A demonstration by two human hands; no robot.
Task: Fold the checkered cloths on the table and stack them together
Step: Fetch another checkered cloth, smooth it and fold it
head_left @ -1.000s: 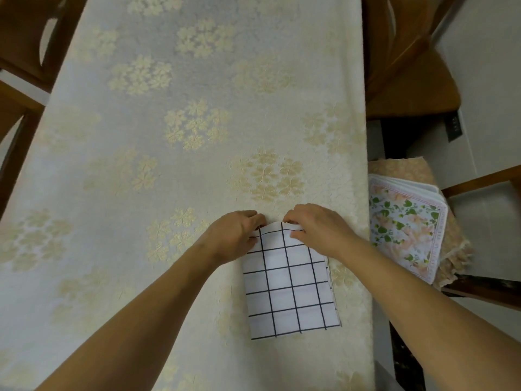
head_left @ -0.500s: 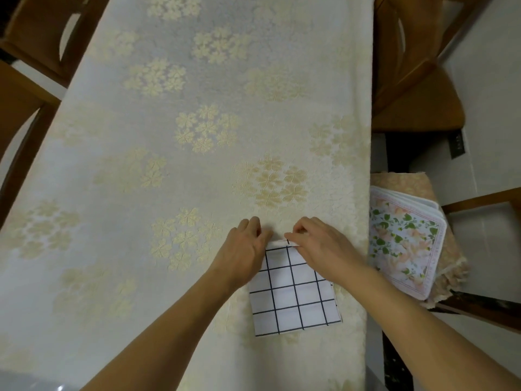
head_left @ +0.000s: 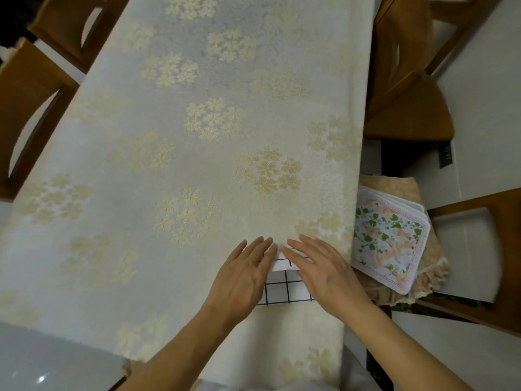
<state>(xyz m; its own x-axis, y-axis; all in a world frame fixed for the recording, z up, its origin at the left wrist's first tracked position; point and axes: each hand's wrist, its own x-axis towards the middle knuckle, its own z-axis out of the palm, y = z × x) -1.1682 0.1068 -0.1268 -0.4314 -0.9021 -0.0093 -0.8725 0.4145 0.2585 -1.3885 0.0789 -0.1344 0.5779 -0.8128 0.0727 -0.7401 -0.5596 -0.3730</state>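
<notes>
Table (head_left: 197, 136): covered by a cream cloth with gold flower clusters, filling most of the view.
Chairs (head_left: 406, 88): wooden, at 2 o'clock and 10 o'clock of the table.
Floral mats (head_left: 392, 241): a stack on a chair at 3 o'clock.
Left hand (head_left: 242, 277): flat, fingers straight and slightly spread, pressing the cloth's left part.
Right hand (head_left: 324, 272): flat, fingers together, pressing its right part.
Checkered cloth (head_left: 282, 289): folded small, at 5 o'clock, under both palms.
</notes>
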